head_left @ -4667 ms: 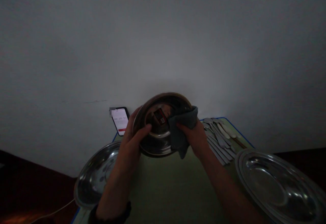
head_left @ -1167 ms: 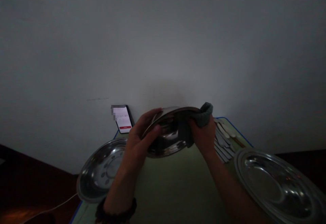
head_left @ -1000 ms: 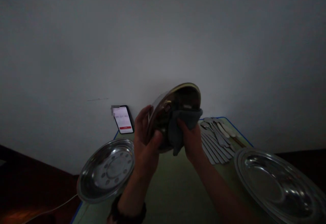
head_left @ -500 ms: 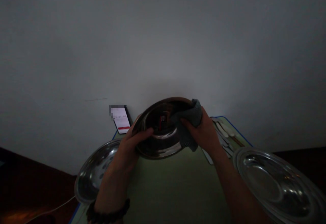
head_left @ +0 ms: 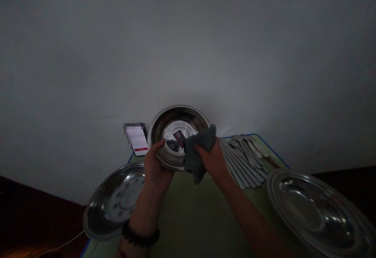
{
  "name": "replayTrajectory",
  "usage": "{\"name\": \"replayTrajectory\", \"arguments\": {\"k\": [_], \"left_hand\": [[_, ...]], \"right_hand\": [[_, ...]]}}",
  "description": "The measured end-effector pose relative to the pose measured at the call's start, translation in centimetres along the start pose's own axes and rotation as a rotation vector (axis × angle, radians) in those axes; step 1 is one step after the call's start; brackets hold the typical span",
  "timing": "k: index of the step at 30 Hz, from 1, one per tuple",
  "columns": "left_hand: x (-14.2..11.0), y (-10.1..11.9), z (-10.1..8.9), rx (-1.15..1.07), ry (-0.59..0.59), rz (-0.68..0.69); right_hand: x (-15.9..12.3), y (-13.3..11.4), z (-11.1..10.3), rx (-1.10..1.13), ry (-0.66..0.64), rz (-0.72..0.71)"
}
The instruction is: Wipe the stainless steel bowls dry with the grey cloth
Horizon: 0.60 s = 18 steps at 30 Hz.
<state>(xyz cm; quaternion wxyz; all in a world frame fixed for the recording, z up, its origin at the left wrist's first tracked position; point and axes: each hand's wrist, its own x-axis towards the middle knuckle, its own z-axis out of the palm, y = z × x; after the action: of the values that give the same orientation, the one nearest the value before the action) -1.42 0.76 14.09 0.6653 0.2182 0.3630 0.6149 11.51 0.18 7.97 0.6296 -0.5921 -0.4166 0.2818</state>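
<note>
A shiny metal basin is held up above the table, tilted so its inside faces me. A dark label with red edging shows on its bottom. My left hand grips the near left rim, thumb inside and fingers hidden underneath. In my right hand is a grey-green cloth, pressed over the basin's right rim and partly covering its inside.
On the green table, a metal colander stands left and stacked metal basins stand right. Several pieces of cutlery lie at the back right. A phone leans near the wall.
The basin has turned to face me more squarely and shifted slightly left. My right hand and the cloth have moved left and down, uncovering more cutlery.
</note>
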Motion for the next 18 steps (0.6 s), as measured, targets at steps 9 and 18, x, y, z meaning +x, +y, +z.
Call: {"name": "replayTrajectory", "arguments": {"k": [9,18], "left_hand": [[-0.5,2.8,-1.7,0.275,-0.097,-0.055],[-0.8,0.5,-0.3,0.242,-0.255,0.068]], "right_hand": [[2.0,-1.7,-4.7,-0.199,-0.259,-0.153],[1.1,-2.1,-3.8,-0.507,0.298,-0.457]]}}
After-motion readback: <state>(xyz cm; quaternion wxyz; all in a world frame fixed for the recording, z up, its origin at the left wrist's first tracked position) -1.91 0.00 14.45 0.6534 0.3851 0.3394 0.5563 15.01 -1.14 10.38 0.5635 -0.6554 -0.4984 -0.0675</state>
